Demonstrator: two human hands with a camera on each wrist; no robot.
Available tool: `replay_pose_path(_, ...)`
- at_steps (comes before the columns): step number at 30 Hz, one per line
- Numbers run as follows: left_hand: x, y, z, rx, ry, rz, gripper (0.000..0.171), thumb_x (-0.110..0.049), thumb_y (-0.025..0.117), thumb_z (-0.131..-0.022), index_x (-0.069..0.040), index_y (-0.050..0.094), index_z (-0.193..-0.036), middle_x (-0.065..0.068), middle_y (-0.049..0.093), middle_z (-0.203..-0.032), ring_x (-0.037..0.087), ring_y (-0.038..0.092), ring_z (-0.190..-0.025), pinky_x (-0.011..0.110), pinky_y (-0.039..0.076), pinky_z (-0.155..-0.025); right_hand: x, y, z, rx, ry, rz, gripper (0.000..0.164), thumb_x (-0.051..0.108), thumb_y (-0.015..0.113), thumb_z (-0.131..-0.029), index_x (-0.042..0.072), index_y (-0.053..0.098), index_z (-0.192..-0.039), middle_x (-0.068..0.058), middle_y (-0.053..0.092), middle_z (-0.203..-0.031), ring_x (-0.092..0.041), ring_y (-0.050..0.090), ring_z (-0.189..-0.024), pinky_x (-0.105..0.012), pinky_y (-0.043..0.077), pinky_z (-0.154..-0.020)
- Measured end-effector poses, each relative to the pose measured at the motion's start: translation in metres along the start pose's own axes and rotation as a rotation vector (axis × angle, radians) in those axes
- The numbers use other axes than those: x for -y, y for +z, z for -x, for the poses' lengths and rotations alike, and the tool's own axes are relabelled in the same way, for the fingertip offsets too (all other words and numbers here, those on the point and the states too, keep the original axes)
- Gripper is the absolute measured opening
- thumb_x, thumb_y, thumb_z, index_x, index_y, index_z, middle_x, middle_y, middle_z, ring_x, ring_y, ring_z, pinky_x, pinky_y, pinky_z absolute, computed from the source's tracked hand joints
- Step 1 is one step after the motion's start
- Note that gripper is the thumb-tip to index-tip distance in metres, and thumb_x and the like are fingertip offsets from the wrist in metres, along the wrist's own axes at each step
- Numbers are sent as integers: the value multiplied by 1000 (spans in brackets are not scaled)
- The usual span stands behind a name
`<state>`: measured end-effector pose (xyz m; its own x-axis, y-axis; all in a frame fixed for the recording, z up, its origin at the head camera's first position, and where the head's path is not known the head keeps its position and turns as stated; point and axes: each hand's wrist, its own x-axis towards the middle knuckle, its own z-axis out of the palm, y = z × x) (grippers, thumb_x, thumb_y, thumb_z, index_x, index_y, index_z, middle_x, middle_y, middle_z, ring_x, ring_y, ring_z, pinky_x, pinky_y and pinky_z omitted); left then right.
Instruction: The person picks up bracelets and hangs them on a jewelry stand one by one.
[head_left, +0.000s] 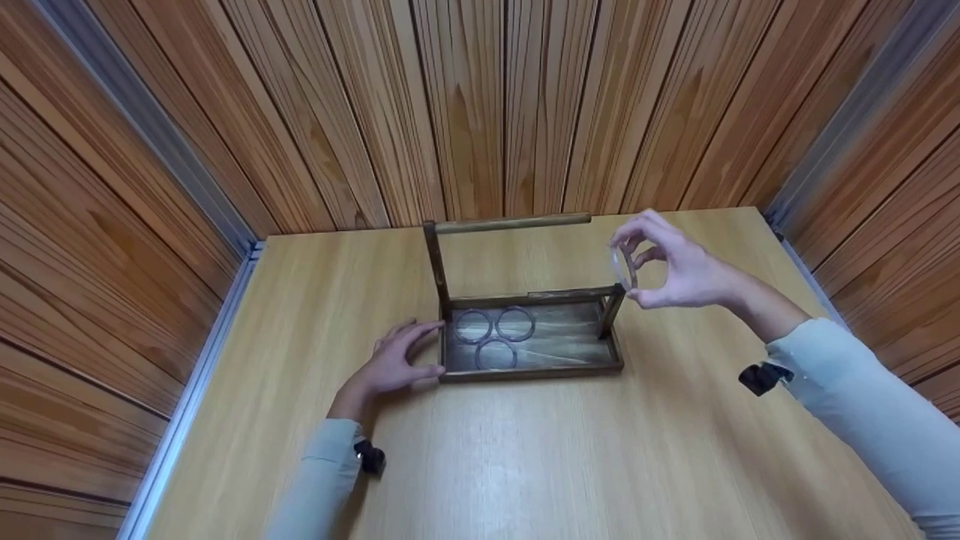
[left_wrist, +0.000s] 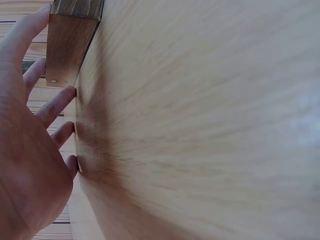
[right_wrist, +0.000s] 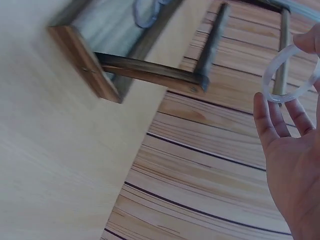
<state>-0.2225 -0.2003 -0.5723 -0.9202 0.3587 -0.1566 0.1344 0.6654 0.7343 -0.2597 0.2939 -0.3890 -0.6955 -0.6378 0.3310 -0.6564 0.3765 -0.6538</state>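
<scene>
A dark wooden bangle rack [head_left: 437,262] stands on the table, with a tall left post carrying an upper bar and a short right post carrying a lower bar. Three translucent bangles [head_left: 535,324] lie flat in the left part of its tray [head_left: 532,371]. My right hand [head_left: 679,266] pinches another translucent bangle [right_wrist: 268,75] upright between thumb and fingers, beside the top of the short post [right_wrist: 150,70]. At the tray's left end, my left hand [head_left: 394,360] touches the wood with spread thumb and index finger; its other fingertips rest on the table [left_wrist: 200,100].
Wood-plank walls [head_left: 480,112] close in the back and both sides. Metal rails [head_left: 187,397] run along the table's side edges. The upper bar [head_left: 517,223] has its free end pointing right, near the right hand. Small black devices [head_left: 765,377] sit at both wrists.
</scene>
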Motion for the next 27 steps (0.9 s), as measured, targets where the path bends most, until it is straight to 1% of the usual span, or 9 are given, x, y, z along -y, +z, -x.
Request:
replay_pose_path(5, 1, 1, -1, -1, 1, 1, 85, -54, 84, -96, -43, 46, -171, 11, 30, -188, 45, 10, -178, 81, 2, -138, -4, -4, -6, -47, 30, -32, 72, -7, 87, -77, -4, 58, -143, -1, 55, -134, -20, 59, -118, -16, 62, -94)
replay_pose_path(6, 1, 1, -2, 0, 2, 0, 85, -54, 84, -96, -43, 46, -171, 12, 30, -188, 45, 10, -178, 81, 2, -138, -5, -4, -7, -57, 33, -43, 72, -8, 87, -77, -4, 57, -143, 0, 55, -134, -19, 60, -118, -16, 62, -94)
replay_pose_path(9, 1, 0, -3, -3, 13, -11, 85, -53, 84, -97, -41, 46, -171, 11, 35, -187, 46, 13, -178, 82, 2, -138, -7, -4, -10, -85, 38, -78, 73, -11, 87, -77, -7, 55, -143, 7, 55, -132, -17, 61, -115, -16, 63, -94)
replay_pose_path(13, 1, -1, -4, -9, 21, -27, 85, -51, 84, -97, -39, 46, -172, 10, 41, -184, 47, 15, -177, 82, 1, -137, -11, -2, -17, -115, 40, -113, 75, -14, 87, -77, -9, 52, -144, 6, 57, -132, -16, 62, -113, -17, 64, -95)
replay_pose_path(19, 2, 0, -3, -11, 12, -13, 85, -52, 85, -97, -40, 46, -171, 7, 40, -185, 45, 14, -178, 80, -1, -138, -16, 1, -27, -143, 47, -139, 75, -17, 85, -78, -11, 49, -144, -3, 58, -131, -15, 64, -113, -18, 64, -96)
replay_pose_path(22, 2, -1, -3, -12, 9, -11, 86, -53, 84, -96, -40, 46, -172, 8, 38, -185, 44, 13, -178, 80, -2, -138, -19, 3, -33, -164, 53, -161, 74, -19, 83, -78, -10, 49, -143, -2, 58, -130, -17, 64, -112, -18, 64, -96)
replay_pose_path(24, 2, -1, -3, -11, 10, -11, 87, -54, 84, -96, -40, 45, -172, 10, 37, -186, 45, 13, -178, 81, -1, -138, -21, 4, -36, -178, 59, -173, 73, -20, 82, -78, -9, 49, -142, 1, 58, -129, -19, 64, -113, -19, 64, -96)
replay_pose_path(27, 2, -1, -3, -9, 5, -5, 87, -53, 85, -96, -40, 45, -172, 11, 35, -187, 45, 12, -178, 81, -1, -138, -24, 6, -40, -186, 76, -180, 74, -21, 80, -78, -9, 47, -142, 3, 56, -129, -20, 62, -115, -18, 63, -98)
